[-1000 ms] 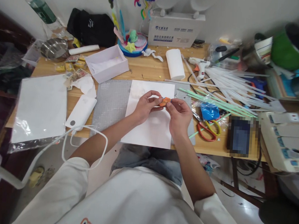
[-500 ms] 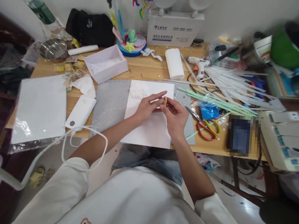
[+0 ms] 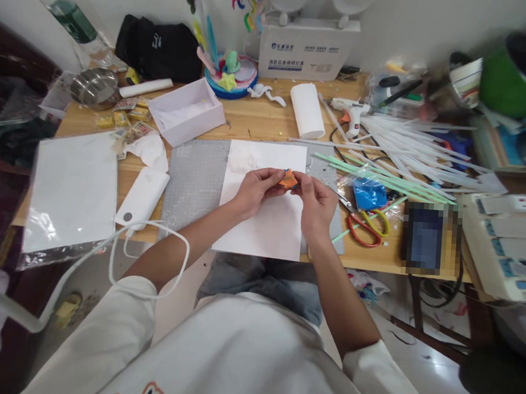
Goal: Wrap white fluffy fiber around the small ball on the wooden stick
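Note:
A small orange piece with blue bits (image 3: 288,179) is held between both hands, above a white sheet of paper (image 3: 261,232). My left hand (image 3: 255,190) pinches its left side with thumb and fingers. On its right side, the fingertips of my right hand (image 3: 318,206) are closed on it, partly hiding the edge. Under the paper lies a grey cutting mat (image 3: 187,186). Scissors with red and yellow handles (image 3: 363,228) rest just right of my right hand, beside a blue piece in clear wrap (image 3: 370,194).
Green sticks (image 3: 380,177) and white sticks (image 3: 409,140) spread at the right, near a glue gun (image 3: 353,116). A white roll (image 3: 307,112) and an open box (image 3: 185,112) stand behind. At the left are a power bank (image 3: 142,197) with its cable and a bagged white sheet (image 3: 74,191).
The orange piece now shows wider and flatter between my fingers. My right hand has shifted slightly right, and my left fingers have curled in.

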`<state>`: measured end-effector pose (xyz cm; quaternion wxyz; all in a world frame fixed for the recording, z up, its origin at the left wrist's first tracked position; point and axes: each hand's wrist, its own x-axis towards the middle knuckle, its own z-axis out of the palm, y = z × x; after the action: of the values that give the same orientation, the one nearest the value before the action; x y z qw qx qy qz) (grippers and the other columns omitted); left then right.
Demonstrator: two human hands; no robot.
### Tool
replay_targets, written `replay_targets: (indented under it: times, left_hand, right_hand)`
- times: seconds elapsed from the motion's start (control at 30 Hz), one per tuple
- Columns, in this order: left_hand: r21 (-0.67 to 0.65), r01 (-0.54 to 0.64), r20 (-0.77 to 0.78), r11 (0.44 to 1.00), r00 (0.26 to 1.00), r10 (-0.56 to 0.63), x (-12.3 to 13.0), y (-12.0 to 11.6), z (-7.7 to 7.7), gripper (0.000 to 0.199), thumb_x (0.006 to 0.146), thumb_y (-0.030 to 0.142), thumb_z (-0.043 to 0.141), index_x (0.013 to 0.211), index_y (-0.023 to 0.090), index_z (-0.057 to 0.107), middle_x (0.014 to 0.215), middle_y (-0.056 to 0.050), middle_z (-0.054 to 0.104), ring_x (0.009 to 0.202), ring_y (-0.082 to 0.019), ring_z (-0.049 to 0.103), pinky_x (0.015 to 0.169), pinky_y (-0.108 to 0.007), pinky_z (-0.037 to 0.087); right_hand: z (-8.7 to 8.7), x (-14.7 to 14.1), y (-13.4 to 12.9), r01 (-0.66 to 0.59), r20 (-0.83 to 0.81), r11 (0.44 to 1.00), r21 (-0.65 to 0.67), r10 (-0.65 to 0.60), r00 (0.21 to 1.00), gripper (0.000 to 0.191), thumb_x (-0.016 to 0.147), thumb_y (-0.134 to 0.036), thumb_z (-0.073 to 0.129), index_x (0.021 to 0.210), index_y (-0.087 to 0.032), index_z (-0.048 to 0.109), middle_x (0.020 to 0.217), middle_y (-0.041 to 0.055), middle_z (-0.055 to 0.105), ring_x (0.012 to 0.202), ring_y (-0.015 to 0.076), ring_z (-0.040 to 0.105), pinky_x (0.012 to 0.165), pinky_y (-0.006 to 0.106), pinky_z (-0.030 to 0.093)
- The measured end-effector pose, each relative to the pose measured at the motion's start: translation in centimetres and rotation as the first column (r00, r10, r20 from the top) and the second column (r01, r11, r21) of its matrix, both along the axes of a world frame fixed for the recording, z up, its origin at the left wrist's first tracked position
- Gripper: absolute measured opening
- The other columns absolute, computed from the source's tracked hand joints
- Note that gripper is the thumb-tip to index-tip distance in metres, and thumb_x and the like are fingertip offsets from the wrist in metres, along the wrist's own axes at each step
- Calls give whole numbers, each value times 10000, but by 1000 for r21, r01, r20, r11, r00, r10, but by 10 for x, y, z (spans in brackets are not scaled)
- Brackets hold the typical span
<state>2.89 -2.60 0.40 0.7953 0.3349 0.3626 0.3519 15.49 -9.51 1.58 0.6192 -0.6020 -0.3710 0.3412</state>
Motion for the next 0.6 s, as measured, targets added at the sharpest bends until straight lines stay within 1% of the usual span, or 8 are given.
replay_targets:
  times: [0.1,0.17,0.27,0.33,0.4,0.5,0.53,0.6]
  left_hand:
    - [36,12,-9,999,1000,-12,0,-1,-1,409,698,505,896,877,161,766,877,-49,751,777,-133,694,778,-274,583]
    - [59,16,-2,998,1000,-16,0,-2,0,463,728,590,844,906,169,774,907,-65,755,847,-171,702,798,-301,584]
    - [35,67,44,997,997,-68,2,-4,4,586,794,727,708,1028,194,774,930,-83,753,961,-227,706,850,-343,579]
    - [-4,125,99,992,987,-124,5,-6,7,623,809,742,675,1119,207,756,961,-89,755,1026,-253,705,898,-367,572]
    - [-33,133,155,991,980,-127,7,-9,8,575,813,678,707,1150,214,740,1013,-91,759,1080,-265,700,946,-385,560]
    - [-58,118,206,991,973,-104,10,-17,9,486,783,519,778,1174,234,722,1090,-85,761,1147,-277,682,993,-404,536]
    - [-61,128,217,990,970,-112,10,-19,11,495,772,504,783,1186,240,717,1108,-86,758,1167,-287,673,993,-411,533]
    - [-53,154,234,987,963,-138,10,-23,18,559,790,601,731,1221,246,707,1136,-94,745,1218,-314,644,981,-431,533]
  right_hand:
    - [3,6,2,-61,119,997,41,56,991,351,844,-526,716,1126,-326,773,1105,34,719,893,155,678,780,323,600]
    - [4,6,2,-79,277,995,67,57,959,304,833,-467,745,1102,-331,782,1074,38,709,933,171,673,814,336,602]
    - [6,-1,-3,-79,469,994,80,32,883,208,902,-427,661,1012,-317,800,976,54,725,936,199,671,874,384,597]
    - [9,-8,-6,-129,563,988,89,58,824,240,923,-440,619,1011,-305,796,985,73,731,969,222,674,920,417,589]
    - [15,-11,-7,-135,610,984,120,34,791,326,952,-479,555,1128,-300,762,1101,96,714,1088,248,665,1000,449,565]
    - [24,-10,3,-27,598,982,187,-92,797,505,1006,-542,405,1458,-352,526,1416,92,576,1357,246,552,1155,473,475]
    - [25,-8,8,-34,605,981,192,-91,791,553,1017,-563,356,1533,-375,415,1511,76,502,1438,233,484,1203,477,428]
    - [25,-8,17,-155,682,975,162,3,731,615,1020,-611,267,1591,-382,289,1641,52,362,1570,233,302,1282,526,292]
